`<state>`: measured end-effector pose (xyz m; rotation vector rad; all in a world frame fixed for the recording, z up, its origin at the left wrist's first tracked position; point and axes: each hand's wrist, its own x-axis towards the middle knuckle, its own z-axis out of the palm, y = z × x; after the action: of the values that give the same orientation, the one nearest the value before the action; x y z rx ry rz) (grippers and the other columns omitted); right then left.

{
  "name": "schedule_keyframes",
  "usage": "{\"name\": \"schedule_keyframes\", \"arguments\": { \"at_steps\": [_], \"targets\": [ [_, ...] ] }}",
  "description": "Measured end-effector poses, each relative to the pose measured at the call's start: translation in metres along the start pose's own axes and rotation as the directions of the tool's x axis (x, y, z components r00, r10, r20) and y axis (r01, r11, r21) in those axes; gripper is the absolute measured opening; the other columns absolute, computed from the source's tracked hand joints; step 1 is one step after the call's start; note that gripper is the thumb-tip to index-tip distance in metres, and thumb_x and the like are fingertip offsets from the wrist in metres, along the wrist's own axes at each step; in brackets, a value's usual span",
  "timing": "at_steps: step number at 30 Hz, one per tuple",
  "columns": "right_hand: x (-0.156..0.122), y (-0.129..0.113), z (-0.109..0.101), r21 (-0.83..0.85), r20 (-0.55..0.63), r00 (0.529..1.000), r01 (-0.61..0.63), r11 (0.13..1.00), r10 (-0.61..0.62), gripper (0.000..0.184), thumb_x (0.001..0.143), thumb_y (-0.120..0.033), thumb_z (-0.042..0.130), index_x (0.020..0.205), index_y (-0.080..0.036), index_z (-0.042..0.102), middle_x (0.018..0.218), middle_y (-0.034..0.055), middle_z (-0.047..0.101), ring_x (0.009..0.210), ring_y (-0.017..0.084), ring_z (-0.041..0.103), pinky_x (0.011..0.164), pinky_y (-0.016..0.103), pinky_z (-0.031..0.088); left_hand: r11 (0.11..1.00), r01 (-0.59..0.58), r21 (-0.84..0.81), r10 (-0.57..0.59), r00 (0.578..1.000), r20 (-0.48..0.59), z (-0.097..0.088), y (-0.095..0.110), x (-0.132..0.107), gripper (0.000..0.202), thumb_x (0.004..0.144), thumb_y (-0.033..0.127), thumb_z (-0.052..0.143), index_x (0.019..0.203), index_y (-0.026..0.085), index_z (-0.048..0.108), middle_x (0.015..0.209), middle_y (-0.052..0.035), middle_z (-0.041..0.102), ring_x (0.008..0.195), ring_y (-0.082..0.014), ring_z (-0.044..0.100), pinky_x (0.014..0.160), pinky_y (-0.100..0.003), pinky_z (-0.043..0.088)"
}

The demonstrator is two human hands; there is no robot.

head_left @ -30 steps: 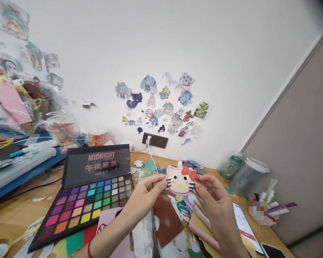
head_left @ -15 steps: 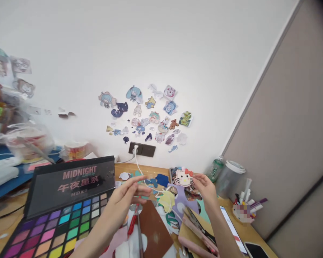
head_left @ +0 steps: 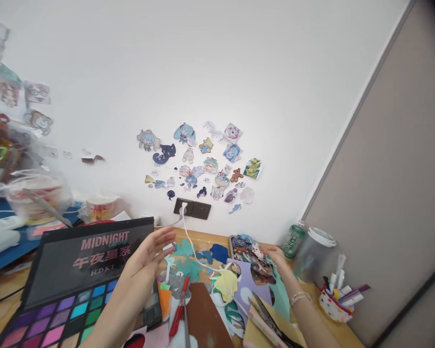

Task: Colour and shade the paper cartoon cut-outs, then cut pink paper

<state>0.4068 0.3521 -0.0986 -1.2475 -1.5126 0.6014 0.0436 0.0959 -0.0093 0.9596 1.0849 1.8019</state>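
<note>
My left hand hovers open, fingers stretched out, over the right edge of the black lid of an eyeshadow palette marked MIDNIGHT. My right hand reaches far to the right, and its fingers lie loosely spread on the edge of a small tray heaped with cut-out stickers. Nothing shows in that hand. The Hello Kitty piece is not in view. A beaded bracelet sits on my right wrist.
Paper cut-outs litter the wooden desk: a yellow one, a lilac sheet, a brown card. A red pen lies by the palette. A white cable runs from the wall socket. A green bottle, lidded cup and pen pot stand right.
The Hello Kitty piece, held in both hands, went right in my right hand to the sticker tray and is gone from sight. My left hand let go and opened.
</note>
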Motion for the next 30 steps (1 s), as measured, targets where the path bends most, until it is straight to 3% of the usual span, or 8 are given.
{"name": "schedule_keyframes", "arguments": {
  "at_steps": [3, 5, 9, 13, 17, 20, 24, 30],
  "targets": [
    [0.003, 0.004, 0.002, -0.309, 0.08, 0.986, -0.118, 0.944, 0.149, 0.027, 0.088, -0.03, 0.053, 0.112, -0.018, 0.055, 0.114, 0.0062, 0.056, 0.095, 0.02, 0.058, 0.079, 0.037, 0.05, 0.999, 0.013, 0.046, -0.013, 1.0, 0.001, -0.002, -0.002, 0.003, 0.062, 0.055, 0.013, 0.046, 0.117, 0.019, 0.046, 0.118, -0.006, 0.055, 0.116, -0.0211, 0.047, 0.1, -0.031, 0.037],
    [0.005, 0.005, 0.006, -0.47, 0.148, 0.969, -0.106, 0.876, 0.196, 0.028, 0.088, -0.03, 0.053, 0.112, -0.016, 0.054, 0.113, 0.0069, 0.057, 0.094, 0.019, 0.059, 0.078, 0.038, 0.05, 0.998, 0.056, 0.041, -0.057, 0.998, 0.024, -0.002, -0.003, 0.004, 0.06, 0.057, 0.015, 0.045, 0.117, 0.02, 0.045, 0.117, -0.0063, 0.055, 0.117, -0.0216, 0.047, 0.1, -0.034, 0.037],
    [0.002, 0.002, 0.02, -0.67, 0.317, 0.927, 0.07, 0.739, 0.2, 0.028, 0.087, -0.03, 0.054, 0.11, -0.015, 0.055, 0.112, 0.0069, 0.057, 0.095, 0.02, 0.058, 0.08, 0.04, 0.049, 0.983, 0.183, 0.023, -0.184, 0.981, 0.064, 0.0, -0.004, 0.002, 0.059, 0.057, 0.013, 0.044, 0.115, 0.023, 0.045, 0.117, -0.005, 0.055, 0.117, -0.0223, 0.046, 0.098, -0.039, 0.038],
    [-0.006, -0.003, 0.034, -0.74, 0.463, 0.871, 0.276, 0.614, 0.167, 0.025, 0.087, -0.03, 0.054, 0.108, -0.016, 0.057, 0.114, 0.007, 0.057, 0.101, 0.021, 0.056, 0.085, 0.042, 0.047, 0.979, 0.2, 0.043, -0.202, 0.978, 0.045, 0.001, -0.001, -0.001, 0.048, 0.063, 0.016, 0.047, 0.111, 0.022, 0.047, 0.115, -0.0054, 0.057, 0.115, -0.0224, 0.049, 0.097, -0.038, 0.04],
    [-0.008, -0.011, 0.041, -0.758, 0.52, 0.843, 0.382, 0.529, 0.138, 0.024, 0.087, -0.03, 0.054, 0.107, -0.016, 0.058, 0.115, 0.0072, 0.056, 0.103, 0.021, 0.054, 0.089, 0.044, 0.044, 0.98, 0.19, 0.062, -0.192, 0.981, 0.026, 0.001, 0.0, -0.001, 0.038, 0.068, 0.021, 0.052, 0.106, 0.021, 0.049, 0.11, -0.0061, 0.06, 0.113, -0.0227, 0.05, 0.093, -0.036, 0.043],
    [-0.008, -0.017, 0.041, -0.758, 0.525, 0.845, 0.408, 0.51, 0.104, 0.023, 0.087, -0.03, 0.054, 0.105, -0.016, 0.058, 0.114, 0.007, 0.057, 0.103, 0.021, 0.054, 0.089, 0.044, 0.044, 0.979, 0.193, 0.061, -0.195, 0.98, 0.034, 0.001, -0.002, -0.001, 0.037, 0.067, 0.024, 0.054, 0.103, 0.021, 0.05, 0.108, -0.0053, 0.061, 0.111, -0.0224, 0.052, 0.089, -0.033, 0.045],
    [-0.009, -0.027, 0.04, -0.773, 0.436, 0.899, 0.351, 0.529, 0.042, 0.024, 0.088, -0.031, 0.052, 0.106, -0.016, 0.058, 0.112, 0.0069, 0.058, 0.099, 0.02, 0.056, 0.086, 0.042, 0.046, 0.969, 0.237, 0.073, -0.241, 0.969, 0.046, 0.002, 0.0, -0.004, 0.033, 0.07, 0.025, 0.053, 0.102, 0.023, 0.05, 0.108, -0.0028, 0.06, 0.11, -0.0199, 0.052, 0.088, -0.029, 0.045],
    [-0.01, -0.059, 0.032, -0.713, 0.248, 0.966, 0.227, 0.664, -0.064, 0.022, 0.09, -0.03, 0.047, 0.096, -0.015, 0.062, 0.099, 0.008, 0.064, 0.092, 0.019, 0.059, 0.084, 0.038, 0.046, 0.964, 0.247, 0.098, -0.255, 0.965, 0.069, 0.002, 0.002, -0.006, 0.026, 0.072, 0.024, 0.054, 0.098, 0.023, 0.051, 0.105, -0.0014, 0.06, 0.105, -0.0184, 0.054, 0.086, -0.026, 0.043]
  ]
}}
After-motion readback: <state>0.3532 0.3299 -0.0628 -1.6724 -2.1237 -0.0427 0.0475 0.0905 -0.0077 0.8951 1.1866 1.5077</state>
